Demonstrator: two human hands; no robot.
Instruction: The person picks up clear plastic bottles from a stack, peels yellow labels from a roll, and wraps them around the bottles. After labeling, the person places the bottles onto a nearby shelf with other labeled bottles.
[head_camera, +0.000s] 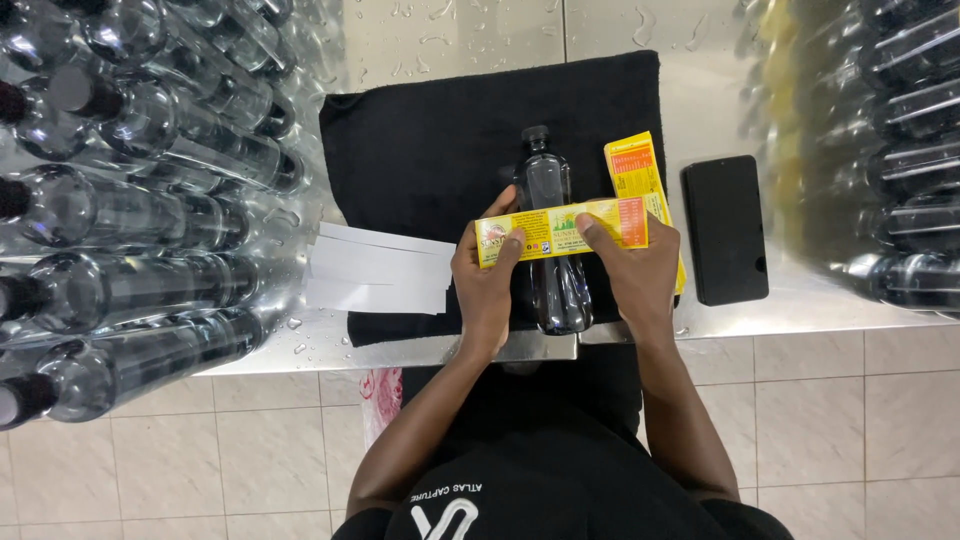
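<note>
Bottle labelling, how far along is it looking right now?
Done: none of the bottles in view shows a label. In hand: the left hand and right hand press a yellow label across the bottle on the black towel. Left: the stacked bare bottles and more yellow labels.

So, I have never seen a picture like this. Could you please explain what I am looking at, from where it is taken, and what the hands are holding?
There is one picture, from a camera on a person's head, looking down. The left hand and right hand press a yellow label across a clear bottle lying on a black towel. More yellow labels lie beside it, then a dark phone. White paper strips lie to the left. Many bottles are stacked on the wet metal table.
</note>
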